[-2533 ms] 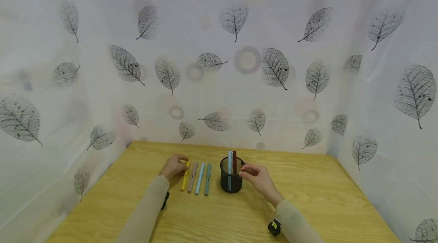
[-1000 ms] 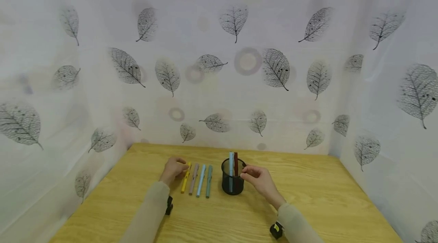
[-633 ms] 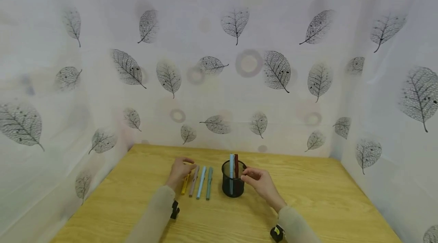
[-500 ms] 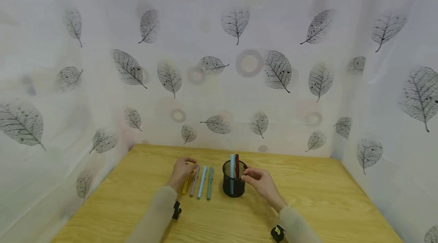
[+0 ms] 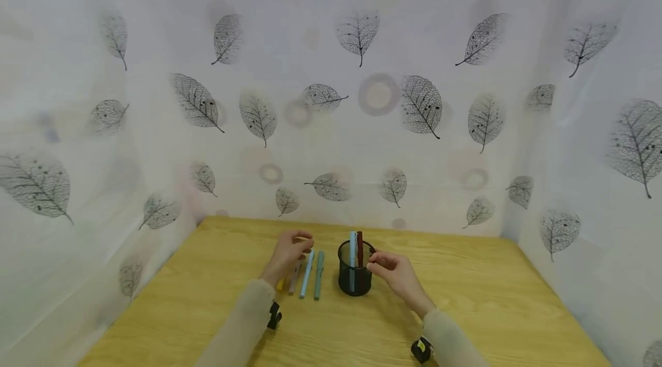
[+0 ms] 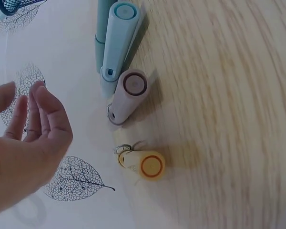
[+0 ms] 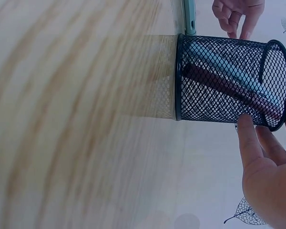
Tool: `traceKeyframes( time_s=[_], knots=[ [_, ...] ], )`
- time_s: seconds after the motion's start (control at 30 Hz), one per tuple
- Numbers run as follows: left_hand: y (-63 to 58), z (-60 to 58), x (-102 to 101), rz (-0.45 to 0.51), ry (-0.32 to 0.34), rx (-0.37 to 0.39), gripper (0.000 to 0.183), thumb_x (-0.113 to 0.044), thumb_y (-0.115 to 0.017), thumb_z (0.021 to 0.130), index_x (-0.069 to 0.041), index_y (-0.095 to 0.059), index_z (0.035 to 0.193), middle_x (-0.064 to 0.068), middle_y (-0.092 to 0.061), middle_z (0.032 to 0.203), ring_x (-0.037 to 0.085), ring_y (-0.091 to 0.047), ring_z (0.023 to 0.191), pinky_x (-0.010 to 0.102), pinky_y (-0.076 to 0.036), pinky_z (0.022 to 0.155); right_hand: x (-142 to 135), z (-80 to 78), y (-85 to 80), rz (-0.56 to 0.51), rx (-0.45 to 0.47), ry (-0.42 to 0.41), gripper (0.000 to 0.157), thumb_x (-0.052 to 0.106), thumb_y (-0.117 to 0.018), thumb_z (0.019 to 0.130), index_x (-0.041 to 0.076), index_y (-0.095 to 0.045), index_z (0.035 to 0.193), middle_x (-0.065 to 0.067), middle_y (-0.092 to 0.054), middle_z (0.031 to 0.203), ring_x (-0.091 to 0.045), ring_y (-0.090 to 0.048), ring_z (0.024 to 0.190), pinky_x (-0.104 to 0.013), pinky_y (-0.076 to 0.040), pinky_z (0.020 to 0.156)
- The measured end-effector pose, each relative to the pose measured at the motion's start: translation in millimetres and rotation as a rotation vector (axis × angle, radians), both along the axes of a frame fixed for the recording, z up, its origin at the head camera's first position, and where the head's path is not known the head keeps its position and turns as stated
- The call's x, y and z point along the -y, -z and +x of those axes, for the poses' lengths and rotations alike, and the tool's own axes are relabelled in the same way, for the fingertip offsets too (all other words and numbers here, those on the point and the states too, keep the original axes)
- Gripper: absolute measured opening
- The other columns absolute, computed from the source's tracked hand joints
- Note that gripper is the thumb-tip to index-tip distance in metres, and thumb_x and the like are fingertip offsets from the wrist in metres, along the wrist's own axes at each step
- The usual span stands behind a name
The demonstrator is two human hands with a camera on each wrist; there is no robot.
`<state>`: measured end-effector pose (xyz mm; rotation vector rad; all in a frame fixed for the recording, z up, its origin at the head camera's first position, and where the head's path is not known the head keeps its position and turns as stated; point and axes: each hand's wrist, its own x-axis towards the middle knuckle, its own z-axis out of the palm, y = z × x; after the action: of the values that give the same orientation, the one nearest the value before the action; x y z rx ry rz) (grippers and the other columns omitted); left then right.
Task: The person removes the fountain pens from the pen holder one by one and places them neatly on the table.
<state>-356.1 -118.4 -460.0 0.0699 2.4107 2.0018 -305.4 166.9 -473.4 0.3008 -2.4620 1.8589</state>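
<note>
With 12 o'clock as the far side of the counter (image 5: pixel 476 298), a black net cup (image 5: pixel 354 284) stands upright near the middle. Two pens stand in it and lean a little: a standing blue pen (image 5: pixel 353 247) and, at its 3 o'clock, a dark red pen (image 5: pixel 360 246). The right hand (image 5: pixel 397 276) is at the cup's 3 o'clock, and its fingers hold the cup near the rim, with one fingertip on the outside of the net. At the cup's 9 o'clock, four more pens lie side by side on the counter, near the cup but apart from it. Going toward 9 o'clock, they are a green pen (image 5: pixel 319 276), a lying blue pen (image 5: pixel 307 276), a dull pink pen (image 6: pixel 127 98) and a yellow pen (image 6: pixel 145 164). The left hand (image 5: pixel 289 253) is up above this row, and in the head view it hides the 12 o'clock ends of the yellow and pink ones. Its fingers are loosely bent with a narrow gap to the thumb, and they hold nothing. Both arms wear pale sleeves (image 5: pixel 238 321). At 12 o'clock, behind the counter, is a pale sheet (image 5: pixel 331 146) with dark leaves on it.
</note>
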Motion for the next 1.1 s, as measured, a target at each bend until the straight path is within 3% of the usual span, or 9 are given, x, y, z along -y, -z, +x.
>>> traceKeyframes(
  time_s=[0.2,0.43,0.7,0.87,1.1],
  knots=[
    [-1.3,-1.5,-7,0.022,0.029,-0.030,0.027,-0.020,-0.064,0.096,-0.001,-0.064,0.116,0.024,-0.067,0.112,0.032,-0.066,0.092,0.043,-0.057,0.081,-2,1.3,1.7,-0.004,-0.010,-0.004,0.026,0.022,-0.074,0.088,0.002,-0.071,0.104,-0.018,-0.062,0.132,-0.025,-0.060,0.120,-0.030,-0.051,0.092],
    [-2.0,-2.3,-20,0.018,0.037,-0.091,0.025,-0.017,-0.066,0.094,-0.001,-0.067,0.113,0.023,-0.071,0.103,0.015,-0.066,0.076,0.031,-0.056,0.068,-2,1.5,0.5,-0.009,-0.019,-0.005,0.024,0.022,-0.074,0.089,0.003,-0.071,0.104,-0.017,-0.062,0.133,-0.027,-0.058,0.124,-0.035,-0.051,0.096],
    [-3.0,2.3,-35,0.038,0.092,-0.133,0.023,-0.014,-0.066,0.094,0.001,-0.066,0.112,0.026,-0.070,0.103,0.023,-0.068,0.080,0.040,-0.058,0.070,0,2.4,-1.7,-0.009,-0.022,-0.003,0.025,0.023,-0.074,0.088,0.003,-0.071,0.103,-0.018,-0.061,0.134,-0.026,-0.060,0.120,-0.030,-0.051,0.092],
    [-4.7,7.2,-40,0.005,0.094,-0.138,0.021,-0.016,-0.067,0.094,-0.003,-0.067,0.110,0.020,-0.071,0.102,0.018,-0.067,0.080,0.033,-0.057,0.068,0,1.1,-0.1,-0.013,-0.028,-0.021,0.028,0.023,-0.074,0.089,0.000,-0.070,0.105,-0.019,-0.064,0.128,-0.022,-0.063,0.115,-0.028,-0.052,0.090],
    [0.5,6.0,-51,-0.001,0.125,-0.199,0.027,-0.019,-0.071,0.091,-0.006,-0.068,0.115,0.013,-0.071,0.103,0.016,-0.065,0.085,0.036,-0.057,0.071,1,0.1,-0.2,-0.012,-0.021,-0.002,0.023,0.020,-0.073,0.089,0.003,-0.071,0.103,-0.018,-0.068,0.119,-0.014,-0.065,0.105,-0.025,-0.052,0.085]
  ],
)
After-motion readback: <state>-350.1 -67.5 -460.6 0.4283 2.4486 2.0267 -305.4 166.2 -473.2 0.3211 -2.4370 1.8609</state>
